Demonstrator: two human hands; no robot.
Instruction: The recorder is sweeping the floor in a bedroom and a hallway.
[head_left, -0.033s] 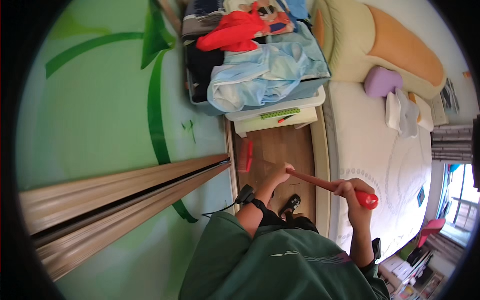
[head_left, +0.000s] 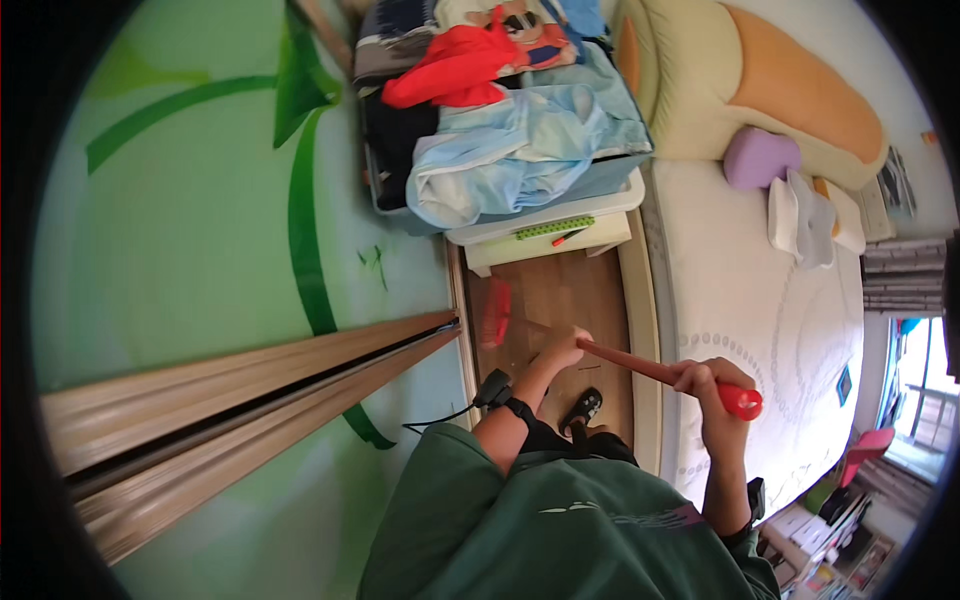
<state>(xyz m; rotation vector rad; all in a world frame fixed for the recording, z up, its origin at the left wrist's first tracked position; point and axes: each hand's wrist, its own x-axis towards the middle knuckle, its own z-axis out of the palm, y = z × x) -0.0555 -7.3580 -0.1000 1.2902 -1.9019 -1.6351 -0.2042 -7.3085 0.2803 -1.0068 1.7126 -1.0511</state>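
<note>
Slanting in from the left edge are two wood-grain rails (head_left: 250, 372). Next, one red rectangular head (head_left: 496, 312), probably a broom's, is blurred over the brown wooden floor (head_left: 545, 285). Fingers of the left hand (head_left: 563, 346) curl round its single long reddish pole (head_left: 630, 362), whose stretch towards the head is hard to make out. Farther right, the right hand's (head_left: 715, 388) fingers grip near its bright-red end (head_left: 742, 403), before one cream bed (head_left: 760, 300), cut off below by the arm.

Readable lettering: none showing. Green shirt (head_left: 520, 550): a pale-and-purple print (head_left: 650, 518) is running across the front, its thin, streaked marks are appearing too small to read.
</note>
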